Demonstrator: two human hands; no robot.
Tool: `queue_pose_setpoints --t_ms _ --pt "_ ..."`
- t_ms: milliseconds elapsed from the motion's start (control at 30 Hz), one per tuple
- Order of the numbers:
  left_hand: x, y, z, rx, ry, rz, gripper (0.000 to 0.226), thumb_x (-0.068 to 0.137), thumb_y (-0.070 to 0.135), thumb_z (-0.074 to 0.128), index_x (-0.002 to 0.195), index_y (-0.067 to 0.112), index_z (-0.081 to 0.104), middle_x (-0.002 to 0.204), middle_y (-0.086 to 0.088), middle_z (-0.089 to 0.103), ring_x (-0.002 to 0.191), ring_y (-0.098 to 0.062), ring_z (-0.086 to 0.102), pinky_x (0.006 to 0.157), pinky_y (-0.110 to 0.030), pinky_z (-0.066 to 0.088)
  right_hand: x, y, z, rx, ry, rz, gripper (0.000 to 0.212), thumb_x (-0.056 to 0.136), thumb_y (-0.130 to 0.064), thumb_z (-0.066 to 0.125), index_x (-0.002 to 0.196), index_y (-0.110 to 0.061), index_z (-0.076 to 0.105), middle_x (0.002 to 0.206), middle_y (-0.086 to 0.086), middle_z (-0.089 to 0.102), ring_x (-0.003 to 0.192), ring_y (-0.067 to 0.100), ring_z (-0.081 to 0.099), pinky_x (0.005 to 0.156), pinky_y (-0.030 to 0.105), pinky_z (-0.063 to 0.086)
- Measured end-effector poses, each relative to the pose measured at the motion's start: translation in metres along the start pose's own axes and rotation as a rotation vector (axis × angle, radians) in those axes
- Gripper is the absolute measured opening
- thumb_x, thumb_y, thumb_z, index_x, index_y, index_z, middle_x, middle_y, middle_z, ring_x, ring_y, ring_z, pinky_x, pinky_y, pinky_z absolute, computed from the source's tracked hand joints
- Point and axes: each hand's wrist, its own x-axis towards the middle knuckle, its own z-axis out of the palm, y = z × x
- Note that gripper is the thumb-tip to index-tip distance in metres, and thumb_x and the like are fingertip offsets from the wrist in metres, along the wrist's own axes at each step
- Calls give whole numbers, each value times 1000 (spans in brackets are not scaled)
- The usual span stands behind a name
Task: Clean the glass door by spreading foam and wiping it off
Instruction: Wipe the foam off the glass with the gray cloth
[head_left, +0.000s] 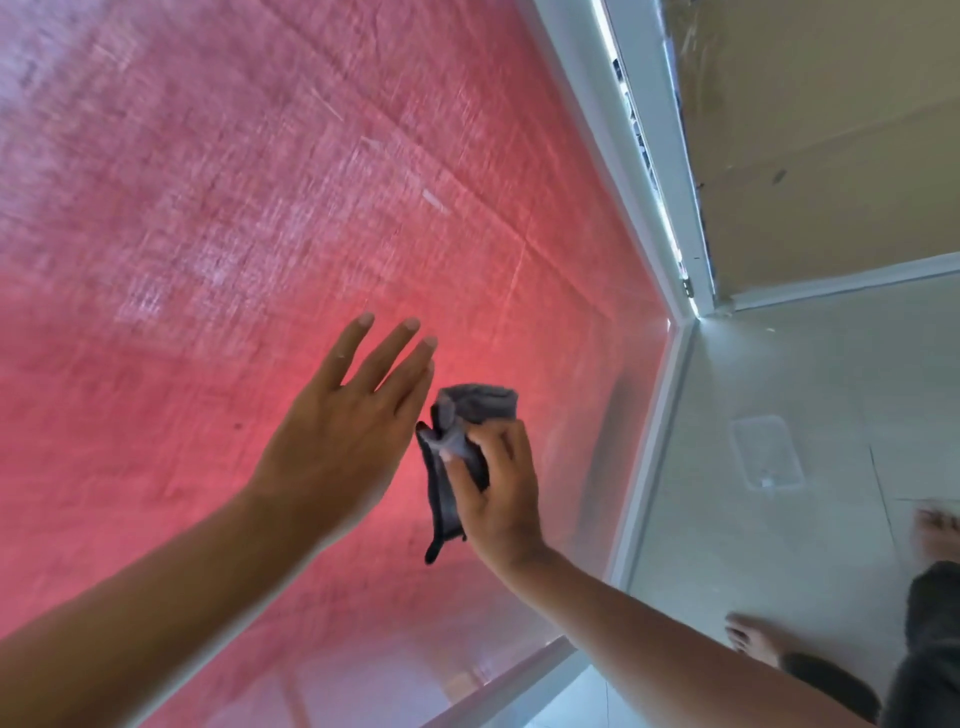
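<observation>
**Grey cloth held at the lower part of the glass door**

Gripped one grey cloth in the right hand, fingers and thumb curled round its bunched middle, with a folded end sticking up above the knuckles and a dark tail hanging down past the wrist. Spread the left hand just beside it, fingers straight and slightly fanned, palm toward the pane, holding nothing; could not tell whether the palm touched the glass. Kept both hands in front of the glass door, toward its lower right corner, near where the white frame ran down the right edge. Showed a hazy, streaked whitish film across the pane, heaviest toward the upper left, over a red glow from behind. Lay beyond the frame: pale floor tiles, with one clear rectangular lid or tray set on them. Counted two bare feet at the right edge, blurred, with dark trouser legs above. Found no readable writing or labels anywhere.
</observation>
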Motion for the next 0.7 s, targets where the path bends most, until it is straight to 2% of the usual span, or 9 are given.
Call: queue_pose_setpoints --t_ms 100,167,300,367,433,500,567,633,700 --pt "-3 3 0 -23 14 -15 55 95 18 62 145 -2 53 156 -19 45 149 -39 35 122 -62 24 12 9 3 0 128 267 12 96 -13 62 98 -1 59 101 9 53 99 29 53 88 53 47" --pt "-6 4 1 -13 11 -27 56 98 19 57 148 -2 48 159 -19 41 152 -39 30 124 -62 20 16 5 5 12 180 347 13 98 -13 60 101 -1 59 103 11 55 101 33 53 89 56 46" --pt "-8 5 7 20 2 -12 56 101 23 48 152 0 43 163 -17 34 154 -39 23 126 -62 11 -40 -23 14 17 42 171 25 101 -38 55 105 -14 57 112 0 53 107 23 53 94 40 46" --pt "-8 4 7 36 9 -19 57 101 25 47 152 1 43 163 -17 34 155 -39 22 126 -62 9 -55 -23 17 11 30 212 22 99 -34 58 107 -14 58 110 0 52 105 24 53 93 37 45" --pt "-8 5 7 24 6 -26 57 102 25 46 154 1 41 164 -17 32 155 -39 21 126 -62 7 -40 -11 23 -37 151 478 24 100 -23 60 109 -1 60 109 12 56 106 35 54 95 46 45" --pt "-9 7 9 32 -20 -15 59 106 26 37 159 1 29 168 -17 20 157 -40 11 125 -62 -3 -22 -2 26 -94 244 724 27 103 -19 57 108 7 59 107 22 58 107 41 53 95 54 43" --pt "-9 9 11 39 -40 -3 59 107 24 29 160 1 20 170 -18 11 157 -41 3 124 -63 -10 -27 -11 26 -114 237 594 22 104 -21 55 106 0 58 102 17 57 100 38 54 90 53 44" --pt "-8 10 13 29 -44 -9 59 105 22 25 160 0 19 170 -19 9 157 -42 1 122 -64 -12 -52 -34 28 -40 140 355 14 102 -31 54 104 -17 51 102 0 50 95 25 51 87 40 44" --pt "-8 11 13 34 -63 3 62 105 25 23 161 0 12 171 -19 2 157 -42 -6 120 -64 -18 -71 -45 28 6 56 234 18 102 -41 53 106 -24 49 104 -9 46 99 17 48 88 31 41"
